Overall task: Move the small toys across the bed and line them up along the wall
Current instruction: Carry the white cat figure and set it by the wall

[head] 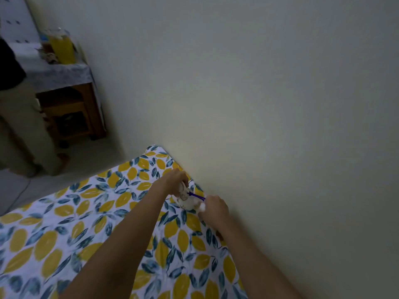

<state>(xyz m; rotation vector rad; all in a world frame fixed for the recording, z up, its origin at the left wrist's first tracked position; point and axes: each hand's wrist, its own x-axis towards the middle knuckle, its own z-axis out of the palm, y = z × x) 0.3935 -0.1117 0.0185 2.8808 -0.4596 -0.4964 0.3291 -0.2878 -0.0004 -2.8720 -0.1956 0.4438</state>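
A small white toy (186,200) with a purple strap or part sits on the bed (86,223) right beside the pale wall (269,104). My left hand (176,180) grips its far end from above. My right hand (213,209) holds its near end, fingers closed around a white piece. Both arms reach across the lemon-and-leaf patterned sheet. A small brown thing (219,234) shows at the wall edge just behind my right forearm; I cannot tell what it is.
A wooden side table (71,111) with a grey cloth and a yellow bottle (62,47) stands past the bed's far corner. A person's legs (23,130) stand on the floor at left. A thin cable lies on the floor.
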